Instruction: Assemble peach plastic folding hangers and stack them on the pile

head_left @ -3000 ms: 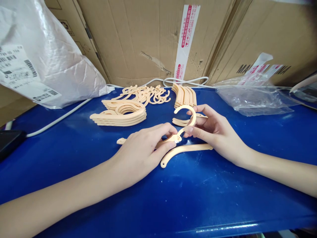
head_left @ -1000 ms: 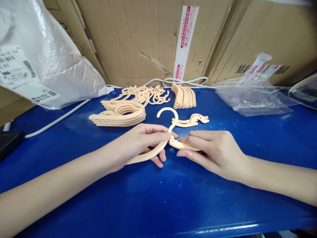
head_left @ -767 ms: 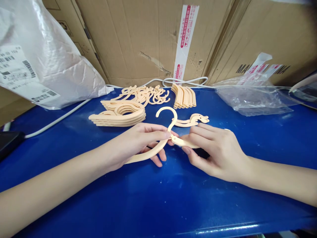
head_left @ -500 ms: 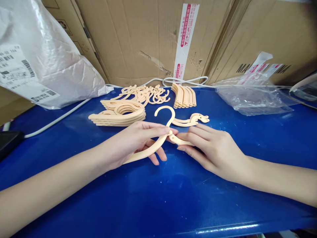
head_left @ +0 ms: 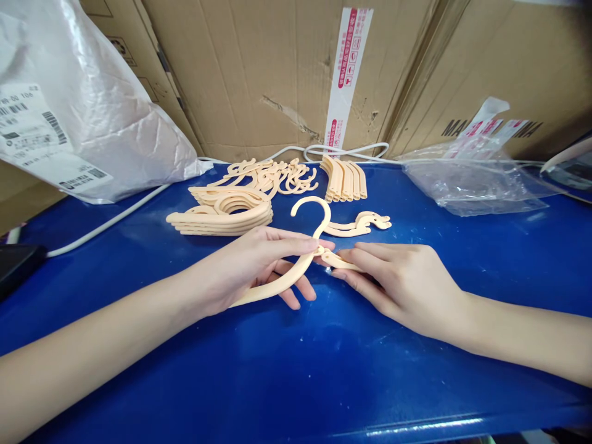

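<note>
My left hand [head_left: 263, 262] pinches a cream plastic hanger piece [head_left: 282, 282] near the joint, where a curved hook rises and a long arm slopes down to the left. In my right hand [head_left: 398, 277] is another cream hanger arm [head_left: 340, 261], gripped between thumb and fingers. Its eyelet end meets the joint by my left thumb; I cannot tell whether the two are fastened. Just behind lie a few loose hanger pieces [head_left: 356, 226]. Farther left is a stack of folded hangers [head_left: 222, 216], with a pile of hook pieces [head_left: 277, 177] beyond it.
A row of curved hanger arms [head_left: 343, 179] lies at the back of the blue table [head_left: 287, 370]. Cardboard boxes [head_left: 259, 68] stand behind it. A silvery parcel bag [head_left: 115, 111] leans at left, a clear plastic bag [head_left: 481, 182] lies at right, and a white cable [head_left: 111, 221] crosses the table.
The hook and joint have shifted slightly right, and the right-hand arm now tilts a little more at the joint. Both hands keep their hold.
</note>
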Tool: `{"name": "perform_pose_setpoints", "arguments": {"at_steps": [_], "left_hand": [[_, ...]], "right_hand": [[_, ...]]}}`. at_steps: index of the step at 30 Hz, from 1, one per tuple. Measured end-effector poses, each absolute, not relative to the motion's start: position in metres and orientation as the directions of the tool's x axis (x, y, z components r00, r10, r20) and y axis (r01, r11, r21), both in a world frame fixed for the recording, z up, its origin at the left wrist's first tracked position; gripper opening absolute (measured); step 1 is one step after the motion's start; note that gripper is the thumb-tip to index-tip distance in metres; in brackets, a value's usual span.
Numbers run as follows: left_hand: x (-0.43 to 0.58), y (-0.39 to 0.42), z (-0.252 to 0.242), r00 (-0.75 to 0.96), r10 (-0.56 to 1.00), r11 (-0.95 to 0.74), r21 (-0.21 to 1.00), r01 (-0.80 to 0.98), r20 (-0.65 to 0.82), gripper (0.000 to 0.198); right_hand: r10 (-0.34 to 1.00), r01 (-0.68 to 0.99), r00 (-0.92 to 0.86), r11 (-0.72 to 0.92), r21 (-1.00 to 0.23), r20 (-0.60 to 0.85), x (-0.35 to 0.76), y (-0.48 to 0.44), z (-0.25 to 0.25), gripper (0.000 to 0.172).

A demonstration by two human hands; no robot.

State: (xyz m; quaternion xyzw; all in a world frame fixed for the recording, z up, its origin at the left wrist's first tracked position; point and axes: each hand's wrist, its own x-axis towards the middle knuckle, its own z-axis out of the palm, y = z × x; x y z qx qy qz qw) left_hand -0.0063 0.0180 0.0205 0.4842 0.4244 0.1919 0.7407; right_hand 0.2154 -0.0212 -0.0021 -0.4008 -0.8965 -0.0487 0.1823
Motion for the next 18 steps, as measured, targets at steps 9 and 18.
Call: {"name": "perform_pose_setpoints", "arguments": {"at_steps": [9, 18], "left_hand": [[-0.0096, 0.0171, 0.019, 0.602, 0.67, 0.4, 0.894, 0.202, -0.435, 0.027], [-0.0076, 0.0172, 0.0198, 0.643, 0.641, 0.406, 0.896, 0.18, -0.419, 0.016]], "right_hand": [[0.654, 0.721, -0.628, 0.693, 0.0, 0.422, 0.2176, -0.0211, -0.004, 0.031], [0.574, 0.667, -0.7, 0.738, 0.102, 0.425, 0.218, -0.0207, -0.0026, 0.029]]}}
